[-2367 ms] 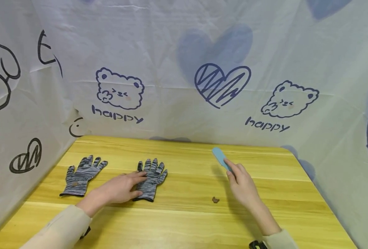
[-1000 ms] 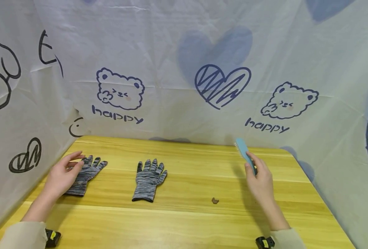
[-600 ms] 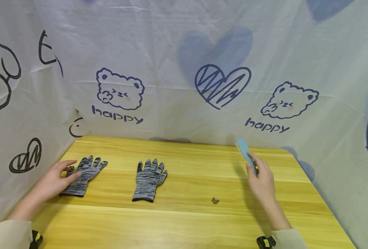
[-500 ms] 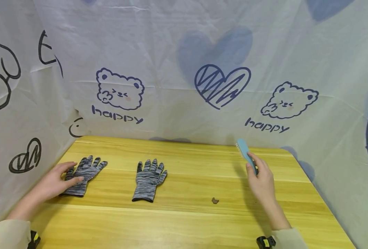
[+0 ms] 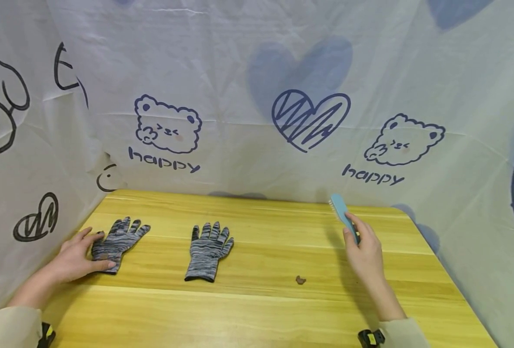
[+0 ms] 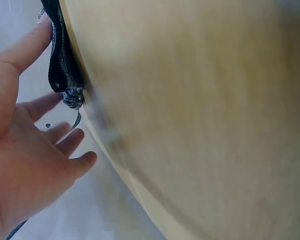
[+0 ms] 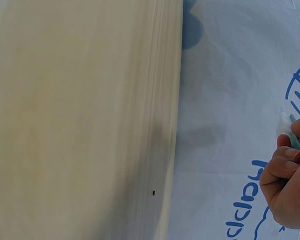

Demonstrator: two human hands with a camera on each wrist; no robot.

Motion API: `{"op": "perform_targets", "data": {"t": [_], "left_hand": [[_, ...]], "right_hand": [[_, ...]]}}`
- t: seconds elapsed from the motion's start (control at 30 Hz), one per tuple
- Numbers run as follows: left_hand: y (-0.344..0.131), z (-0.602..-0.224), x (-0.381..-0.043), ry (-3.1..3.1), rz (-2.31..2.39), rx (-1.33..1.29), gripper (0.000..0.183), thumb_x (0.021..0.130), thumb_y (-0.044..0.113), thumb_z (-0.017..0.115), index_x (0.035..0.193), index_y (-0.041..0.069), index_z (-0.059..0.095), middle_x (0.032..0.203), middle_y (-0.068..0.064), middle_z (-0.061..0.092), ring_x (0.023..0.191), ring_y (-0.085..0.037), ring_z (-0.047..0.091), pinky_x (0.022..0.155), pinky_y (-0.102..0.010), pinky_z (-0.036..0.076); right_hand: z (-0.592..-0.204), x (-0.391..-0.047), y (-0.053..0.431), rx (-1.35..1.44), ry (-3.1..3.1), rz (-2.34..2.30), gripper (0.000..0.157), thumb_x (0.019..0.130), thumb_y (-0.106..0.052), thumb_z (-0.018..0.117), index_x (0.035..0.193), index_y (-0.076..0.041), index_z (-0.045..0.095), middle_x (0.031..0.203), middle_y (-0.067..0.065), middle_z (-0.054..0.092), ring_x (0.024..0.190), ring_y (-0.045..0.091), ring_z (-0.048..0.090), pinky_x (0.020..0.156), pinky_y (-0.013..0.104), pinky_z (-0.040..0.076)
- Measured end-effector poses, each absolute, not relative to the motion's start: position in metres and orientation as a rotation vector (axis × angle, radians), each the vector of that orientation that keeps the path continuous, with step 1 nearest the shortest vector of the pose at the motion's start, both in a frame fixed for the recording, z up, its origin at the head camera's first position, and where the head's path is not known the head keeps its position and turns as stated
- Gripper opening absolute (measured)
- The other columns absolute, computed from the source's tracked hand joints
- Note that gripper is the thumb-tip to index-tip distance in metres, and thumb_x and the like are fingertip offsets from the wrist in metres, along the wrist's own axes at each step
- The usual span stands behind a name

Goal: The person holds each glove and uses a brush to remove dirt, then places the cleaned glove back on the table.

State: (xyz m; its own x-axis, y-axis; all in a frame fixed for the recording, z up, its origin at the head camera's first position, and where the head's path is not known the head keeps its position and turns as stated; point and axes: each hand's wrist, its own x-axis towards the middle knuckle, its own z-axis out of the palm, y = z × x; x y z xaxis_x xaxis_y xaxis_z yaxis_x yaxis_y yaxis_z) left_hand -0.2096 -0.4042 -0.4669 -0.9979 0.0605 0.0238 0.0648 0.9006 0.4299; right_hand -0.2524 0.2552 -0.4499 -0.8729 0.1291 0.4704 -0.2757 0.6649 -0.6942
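**Left of the table (image 5: pixel 257 241): a glove lying just off an opened left hand**

Right beside the left hand (image 5: pixel 72 258), on its thumb side, lies the striped glove (image 5: pixel 114 245), flat on the table. Its long axis runs from a dark cuff on the person's side out to the fingers, leaning rightward. The hand comes in across its left edge: the thumb reaches over the cuff end, the index finger touches or nearly touches the glove's leftmost digit. That grip is spread, pinching nothing; the left wrist view likewise shows the digits apart. A brown patch (image 5: pixel 104 256) on the glove sits just off the thumb tip; whether they touch, I cannot tell.

For any hold on this glove, the left hand looks the natural one, since the right hand (image 5: pixel 365 253) is well apart and occupied. There the grip pinches a blue brush (image 5: pixel 342 209) between thumb and fingers, its head slanting away and leftward, its bristles on the left side. The second glove (image 5: pixel 206 251) lies between the two hands, nearer the left, and a small brown piece (image 5: pixel 300 280) lies nearer the right.
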Motion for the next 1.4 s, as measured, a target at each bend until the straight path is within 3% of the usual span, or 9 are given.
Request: {"op": "perform_targets", "data": {"t": [0.17,0.37,0.57,0.73,0.97,1.13,1.23,1.3,1.4], "left_hand": [[-0.404,-0.465,-0.209,-3.070,-0.717,-0.010,0.101,0.086,0.045,0.084,0.148,-0.018,0.033,0.142,-0.053,0.019,0.124,-0.074,0.019,0.096,-0.080,0.027],[-0.406,-0.465,-0.212,-3.092,-0.716,-0.022,0.093,0.086,0.044,0.084,0.145,-0.014,0.041,0.136,-0.053,0.028,0.115,-0.070,0.029,0.089,-0.075,0.034],[-0.404,-0.464,-0.218,-3.085,-0.796,-0.116,0.085,0.084,0.036,0.088,0.144,-0.010,0.048,0.139,-0.051,0.038,0.121,-0.066,0.041,0.097,-0.074,0.040],[-0.396,-0.460,-0.219,-3.073,-0.969,-0.154,0.079,0.086,0.023,0.087,0.145,-0.011,0.048,0.143,-0.049,0.039,0.119,-0.054,0.054,0.094,-0.055,0.051],[-0.392,-0.460,-0.218,-3.016,-1.056,-0.136,0.076,0.084,0.012,0.086,0.146,-0.009,0.047,0.146,-0.048,0.037,0.125,-0.060,0.048,0.100,-0.067,0.045],[-0.393,-0.461,-0.218,-2.998,-1.140,-0.124,0.075,0.089,0.010,0.081,0.150,-0.008,0.042,0.147,-0.045,0.038,0.122,-0.059,0.052,0.091,-0.047,0.053],[-0.394,-0.462,-0.218,-2.981,-1.189,-0.115,0.075,0.091,0.007,0.077,0.153,-0.008,0.037,0.147,-0.045,0.036,0.126,-0.062,0.046,0.086,-0.031,0.053],[-0.395,-0.462,-0.218,-2.960,-1.245,-0.088,0.078,0.093,0.004,0.074,0.156,-0.009,0.031,0.145,-0.047,0.037,0.127,-0.062,0.046,0.083,-0.027,0.054],[-0.396,-0.460,-0.220,-2.948,-1.343,-0.004,0.082,0.097,0.004,0.069,0.158,-0.012,0.018,0.147,-0.051,0.031,0.133,-0.065,0.037,0.097,-0.043,0.055]], "right_hand": [[-0.449,-0.252,0.255,0.123,-2.393,1.121,0.042,0.105,-0.008,0.059,0.147,-0.009,0.058,0.126,0.023,0.062,0.109,0.039,0.058,0.090,0.052,0.049],[-0.448,-0.251,0.254,0.107,-2.410,1.127,0.042,0.106,-0.010,0.058,0.147,-0.010,0.058,0.126,0.023,0.062,0.108,0.038,0.058,0.090,0.050,0.048],[-0.447,-0.250,0.254,0.107,-2.411,1.135,0.042,0.105,-0.009,0.058,0.147,-0.010,0.058,0.128,0.023,0.062,0.111,0.039,0.058,0.092,0.053,0.049],[-0.449,-0.251,0.254,0.102,-2.419,1.128,0.042,0.105,-0.009,0.057,0.148,-0.009,0.057,0.130,0.024,0.061,0.113,0.040,0.057,0.096,0.056,0.049],[-0.450,-0.252,0.254,0.112,-2.415,1.113,0.042,0.106,-0.010,0.057,0.148,-0.009,0.057,0.129,0.024,0.061,0.113,0.040,0.057,0.095,0.057,0.048],[-0.450,-0.251,0.254,0.109,-2.415,1.119,0.042,0.106,-0.010,0.057,0.148,-0.009,0.056,0.130,0.025,0.061,0.113,0.040,0.057,0.095,0.057,0.049],[-0.449,-0.251,0.254,0.107,-2.419,1.120,0.042,0.106,-0.010,0.057,0.148,-0.009,0.056,0.130,0.025,0.061,0.113,0.040,0.057,0.095,0.057,0.049],[-0.449,-0.251,0.254,0.108,-2.420,1.118,0.042,0.106,-0.010,0.057,0.148,-0.009,0.056,0.130,0.025,0.060,0.113,0.040,0.057,0.095,0.056,0.049],[-0.449,-0.252,0.254,0.106,-2.417,1.117,0.042,0.106,-0.010,0.057,0.148,-0.009,0.056,0.130,0.024,0.061,0.112,0.040,0.057,0.094,0.055,0.048]]}}
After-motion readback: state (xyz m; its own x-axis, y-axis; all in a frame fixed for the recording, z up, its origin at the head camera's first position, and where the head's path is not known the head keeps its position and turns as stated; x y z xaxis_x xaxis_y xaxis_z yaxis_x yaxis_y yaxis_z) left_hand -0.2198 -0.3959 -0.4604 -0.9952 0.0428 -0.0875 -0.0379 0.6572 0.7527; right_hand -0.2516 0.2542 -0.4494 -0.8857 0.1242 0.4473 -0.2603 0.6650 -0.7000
